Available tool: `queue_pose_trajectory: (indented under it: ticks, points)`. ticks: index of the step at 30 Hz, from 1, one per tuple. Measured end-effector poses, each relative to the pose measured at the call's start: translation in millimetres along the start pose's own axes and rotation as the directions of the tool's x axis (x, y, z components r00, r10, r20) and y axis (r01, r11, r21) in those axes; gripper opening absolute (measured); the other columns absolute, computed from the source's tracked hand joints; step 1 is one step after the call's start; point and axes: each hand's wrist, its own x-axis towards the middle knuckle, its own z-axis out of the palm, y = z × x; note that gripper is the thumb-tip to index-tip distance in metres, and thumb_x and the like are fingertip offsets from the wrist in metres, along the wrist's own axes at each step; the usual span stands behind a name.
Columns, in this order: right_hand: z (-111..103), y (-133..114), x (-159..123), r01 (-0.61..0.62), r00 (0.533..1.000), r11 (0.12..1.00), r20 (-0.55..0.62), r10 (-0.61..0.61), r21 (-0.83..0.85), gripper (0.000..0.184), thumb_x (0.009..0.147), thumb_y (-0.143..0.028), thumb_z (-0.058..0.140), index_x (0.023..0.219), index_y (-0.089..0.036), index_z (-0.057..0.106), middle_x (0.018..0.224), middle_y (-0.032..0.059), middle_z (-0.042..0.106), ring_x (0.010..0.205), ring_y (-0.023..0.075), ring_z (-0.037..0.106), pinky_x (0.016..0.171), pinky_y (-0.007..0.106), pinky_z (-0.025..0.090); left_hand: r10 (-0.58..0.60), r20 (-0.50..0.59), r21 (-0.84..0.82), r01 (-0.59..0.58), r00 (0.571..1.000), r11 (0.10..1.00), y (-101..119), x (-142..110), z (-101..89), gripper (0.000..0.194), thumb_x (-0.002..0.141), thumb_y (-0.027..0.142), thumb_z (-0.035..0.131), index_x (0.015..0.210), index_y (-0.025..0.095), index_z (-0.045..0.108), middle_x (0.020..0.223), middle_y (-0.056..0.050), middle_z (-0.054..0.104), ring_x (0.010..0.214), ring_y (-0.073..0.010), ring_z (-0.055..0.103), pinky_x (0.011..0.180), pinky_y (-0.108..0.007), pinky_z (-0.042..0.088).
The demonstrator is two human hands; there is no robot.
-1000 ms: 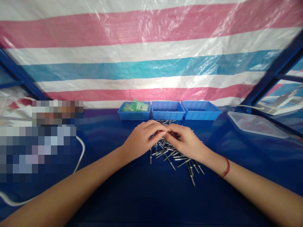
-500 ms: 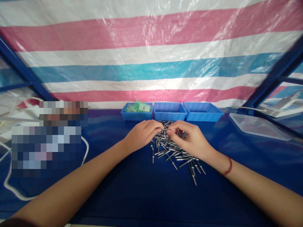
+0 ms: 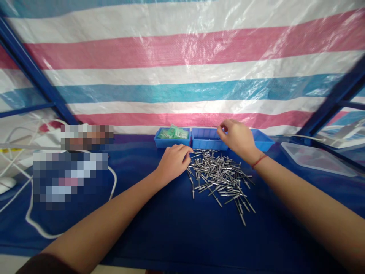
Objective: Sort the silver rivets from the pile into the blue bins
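Observation:
A pile of several small metal rivets (image 3: 221,177) lies on the blue table cover (image 3: 171,228). My left hand (image 3: 172,161) rests at the pile's left edge, fingers curled and pinching at the rivets there. My right hand (image 3: 236,136) is raised over the middle blue bin (image 3: 205,139), its fingertips pinched together; what they hold is too small to make out. A red string circles my right wrist.
Three blue bins stand in a row at the back: the left bin (image 3: 171,140) holds green packets, the right bin (image 3: 264,140) is partly hidden by my hand. A clear plastic lid (image 3: 316,160) lies at right. A white cable (image 3: 71,228) loops at left. A striped tarp hangs behind.
My right hand left the pile and moved back and up to the middle bin. My left hand stayed at the pile's left edge. The view shifted slightly.

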Motion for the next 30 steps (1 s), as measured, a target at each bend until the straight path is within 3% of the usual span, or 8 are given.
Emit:
queue_pose_trajectory:
  ticks: [2, 5, 10, 14, 20, 25, 30]
  points:
    - [8.3, 0.9, 2.3, 0.009, 0.996, 0.997, 0.086, -0.002, -0.079, 0.026, 0.085, -0.029, 0.046, 0.081, -0.011, 0.064, 0.079, 0.0162, 0.066, 0.069, 0.0258, 0.06, 0.056, 0.033, 0.037, -0.059, 0.025, 0.029, 0.059, 0.998, 0.998, -5.1, 1.1, -2.1, 0.022, 0.085, 0.015, 0.045, 0.098, 0.019, 0.063, 0.096, -0.005, 0.067, 0.089, -0.0206, 0.059, 0.078, -0.033, 0.043]
    - [9.5, 2.3, -7.5, 0.048, 0.995, 0.996, 0.096, -0.04, -0.081, 0.026, 0.085, -0.029, 0.045, 0.086, -0.011, 0.064, 0.079, 0.0146, 0.066, 0.071, 0.0255, 0.06, 0.059, 0.033, 0.038, -0.101, 0.088, 0.064, 0.095, 0.991, 0.993, -13.4, 4.0, -7.0, 0.024, 0.085, 0.015, 0.043, 0.098, 0.018, 0.064, 0.099, -0.007, 0.066, 0.093, -0.0217, 0.059, 0.081, -0.034, 0.043]
    - [-5.8, 3.4, -43.5, 0.093, 0.989, 0.991, 0.107, -0.103, 0.095, 0.022, 0.085, -0.029, 0.046, 0.088, -0.016, 0.064, 0.073, 0.0074, 0.063, 0.067, 0.0208, 0.058, 0.061, 0.031, 0.04, -0.091, 0.19, 0.058, 0.081, 0.978, 0.995, -27.0, 7.2, -16.7, 0.02, 0.081, 0.02, 0.046, 0.085, 0.017, 0.065, 0.087, -0.006, 0.065, 0.082, -0.019, 0.061, 0.073, -0.029, 0.044]
    - [-9.3, 2.3, -66.3, 0.054, 0.989, 0.964, 0.12, -0.088, 0.261, 0.019, 0.085, -0.027, 0.048, 0.087, -0.017, 0.064, 0.072, 0.0039, 0.062, 0.065, 0.0178, 0.058, 0.062, 0.028, 0.042, -0.065, 0.265, 0.038, 0.057, 0.962, 0.998, -31.7, 5.7, -21.9, 0.017, 0.078, 0.029, 0.052, 0.076, 0.018, 0.064, 0.076, -0.004, 0.064, 0.071, -0.017, 0.059, 0.061, -0.025, 0.041]
    - [-13.9, -7.8, -71.2, -0.019, 0.99, 0.895, 0.132, -0.044, 0.445, 0.015, 0.083, -0.025, 0.051, 0.082, -0.018, 0.064, 0.071, 0.0023, 0.066, 0.06, 0.0154, 0.059, 0.059, 0.027, 0.044, 0.07, 0.294, -0.021, -0.067, 0.953, 0.998, -10.7, 4.0, -24.1, 0.019, 0.083, 0.031, 0.049, 0.079, 0.018, 0.063, 0.078, -0.002, 0.063, 0.069, -0.0147, 0.058, 0.062, -0.024, 0.04]
    - [-17.7, -12.5, -72.4, -0.005, 0.985, 0.864, 0.153, -0.084, 0.503, 0.016, 0.083, -0.024, 0.051, 0.078, -0.018, 0.064, 0.069, 0.0017, 0.066, 0.056, 0.0143, 0.058, 0.055, 0.026, 0.044, -0.048, 0.349, 0.063, 0.027, 0.936, 0.998, 5.6, 2.8, -21.9, 0.028, 0.086, 0.037, 0.048, 0.082, 0.017, 0.067, 0.08, -0.006, 0.064, 0.073, -0.0194, 0.061, 0.063, -0.027, 0.042]
    - [-17.0, -15.5, -74.7, -0.02, 0.979, 0.853, 0.184, -0.089, 0.522, 0.017, 0.083, -0.024, 0.05, 0.076, -0.018, 0.064, 0.064, 0.0006, 0.064, 0.054, 0.0137, 0.057, 0.054, 0.025, 0.043, -0.12, 0.355, 0.024, 0.119, 0.927, 0.993, 5.9, 2.5, -21.7, 0.022, 0.083, 0.034, 0.053, 0.084, 0.022, 0.07, 0.089, -0.005, 0.062, 0.08, -0.0205, 0.061, 0.072, -0.031, 0.044]
